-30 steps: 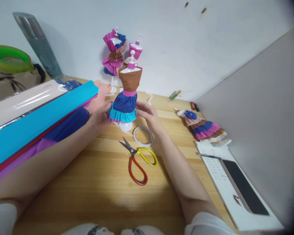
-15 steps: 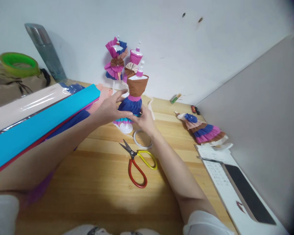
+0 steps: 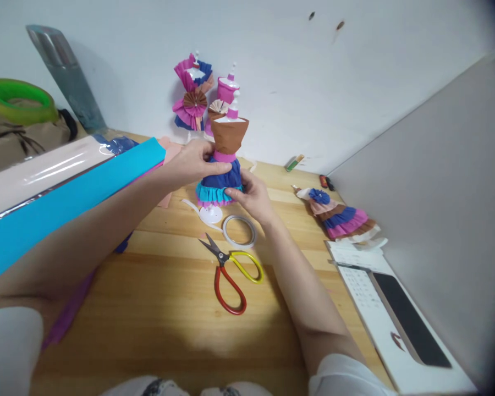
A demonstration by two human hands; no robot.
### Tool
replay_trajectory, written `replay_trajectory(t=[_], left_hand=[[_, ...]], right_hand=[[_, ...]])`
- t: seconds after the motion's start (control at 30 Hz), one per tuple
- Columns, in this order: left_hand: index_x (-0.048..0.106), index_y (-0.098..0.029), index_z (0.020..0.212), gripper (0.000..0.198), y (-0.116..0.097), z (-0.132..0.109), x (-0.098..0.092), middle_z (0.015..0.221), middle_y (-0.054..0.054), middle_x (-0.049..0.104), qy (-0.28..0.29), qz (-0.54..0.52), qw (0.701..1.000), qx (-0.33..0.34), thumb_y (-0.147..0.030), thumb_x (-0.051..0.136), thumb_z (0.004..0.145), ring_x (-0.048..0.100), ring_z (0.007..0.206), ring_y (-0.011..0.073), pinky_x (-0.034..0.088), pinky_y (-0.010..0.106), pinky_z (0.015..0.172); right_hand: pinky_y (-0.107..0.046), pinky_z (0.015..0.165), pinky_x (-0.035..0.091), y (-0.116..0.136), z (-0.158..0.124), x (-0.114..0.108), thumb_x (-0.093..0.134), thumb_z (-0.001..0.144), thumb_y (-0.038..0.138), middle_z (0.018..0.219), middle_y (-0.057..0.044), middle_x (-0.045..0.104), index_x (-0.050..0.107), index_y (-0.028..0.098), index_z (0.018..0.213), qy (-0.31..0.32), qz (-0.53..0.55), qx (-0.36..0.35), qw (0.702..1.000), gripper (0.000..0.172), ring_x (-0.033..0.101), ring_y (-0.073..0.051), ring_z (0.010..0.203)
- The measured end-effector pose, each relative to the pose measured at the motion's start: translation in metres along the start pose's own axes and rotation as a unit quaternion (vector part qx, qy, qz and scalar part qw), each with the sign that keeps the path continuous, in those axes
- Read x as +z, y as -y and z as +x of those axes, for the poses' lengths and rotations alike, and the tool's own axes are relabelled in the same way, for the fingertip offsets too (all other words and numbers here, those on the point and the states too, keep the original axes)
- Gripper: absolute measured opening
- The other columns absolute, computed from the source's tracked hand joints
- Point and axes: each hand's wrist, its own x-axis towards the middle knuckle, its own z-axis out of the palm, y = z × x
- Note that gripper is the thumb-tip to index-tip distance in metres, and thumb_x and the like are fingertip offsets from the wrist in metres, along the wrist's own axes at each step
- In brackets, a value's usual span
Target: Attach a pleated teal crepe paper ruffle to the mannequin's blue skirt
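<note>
A miniature dress form [image 3: 230,136] stands upright on a round white base [image 3: 211,214], dressed in a brown bodice, a pink waistband and a blue skirt [image 3: 220,180] with a turquoise and pink ruffled hem. My left hand [image 3: 193,161] grips the skirt from the left, its thumb lying across the blue just below the waistband. At the lower right of the skirt, my right hand [image 3: 253,195] pinches the turquoise ruffle between thumb and fingers. Below the base lie a roll of white tape [image 3: 252,235] and scissors [image 3: 221,258] with one red and one yellow handle, blades apart.
Two more dressed forms [image 3: 194,103] stand against the wall. Long turquoise paper [image 3: 78,192] and wrapped pale paper [image 3: 45,168] lie left, beside a bottle [image 3: 68,77] and green tape roll [image 3: 20,113]. On the right are a layered dress [image 3: 342,217] and a white board [image 3: 363,291].
My left hand has moved up the skirt toward the waistband. My right hand has shifted outward along the hem, so the turquoise ruffle shows more. The view has shifted slightly.
</note>
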Motion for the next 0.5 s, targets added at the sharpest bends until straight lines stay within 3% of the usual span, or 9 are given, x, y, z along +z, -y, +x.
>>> replay_trajectory(t=[0.13, 0.33, 0.4, 0.5], left_hand=[[0.074, -0.007, 0.082, 0.009, 0.001, 0.005, -0.01, 0.079, 0.005, 0.068, 0.028, 0.003, 1.0, -0.002, -0.012, 0.076, 0.075, 0.067, 0.085, 0.0241, 0.053, 0.034, 0.077], [0.074, -0.012, 0.088, 0.017, -0.001, 0.008, -0.017, 0.092, 0.004, 0.074, 0.076, 0.018, 0.997, 0.002, -0.024, 0.076, 0.075, 0.07, 0.094, 0.0242, 0.057, 0.037, 0.085], [0.073, -0.014, 0.089, 0.021, -0.003, 0.007, -0.018, 0.094, 0.004, 0.075, 0.081, 0.035, 0.996, 0.004, -0.029, 0.076, 0.074, 0.07, 0.097, 0.0251, 0.058, 0.038, 0.088], [0.072, -0.015, 0.093, 0.027, -0.004, 0.003, -0.017, 0.098, 0.004, 0.076, 0.071, 0.06, 0.996, 0.009, -0.032, 0.076, 0.074, 0.069, 0.102, 0.0271, 0.058, 0.04, 0.09]], right_hand=[[-0.044, 0.099, 0.051, -0.01, -0.001, -0.004, 0.085, 0.07, 0.051, 0.11, -0.006, 0.073, 0.07, 0.021, 0.112, 0.016, -0.024, -0.021, 0.999, 0.054, 0.067, -0.028, 0.106], [-0.042, 0.089, 0.055, -0.016, -0.007, -0.006, 0.083, 0.073, 0.048, 0.101, -0.007, 0.073, 0.071, 0.018, 0.112, 0.066, -0.095, 0.025, 0.993, 0.051, 0.067, -0.026, 0.092], [-0.042, 0.092, 0.055, -0.012, -0.008, -0.008, 0.085, 0.07, 0.047, 0.118, -0.01, 0.071, 0.065, 0.018, 0.128, 0.079, -0.091, 0.032, 0.992, 0.068, 0.067, -0.028, 0.101], [-0.04, 0.091, 0.058, -0.006, -0.011, -0.013, 0.088, 0.067, 0.044, 0.148, -0.013, 0.054, 0.039, 0.023, 0.155, 0.126, -0.05, 0.074, 0.988, 0.104, 0.064, -0.03, 0.114]])
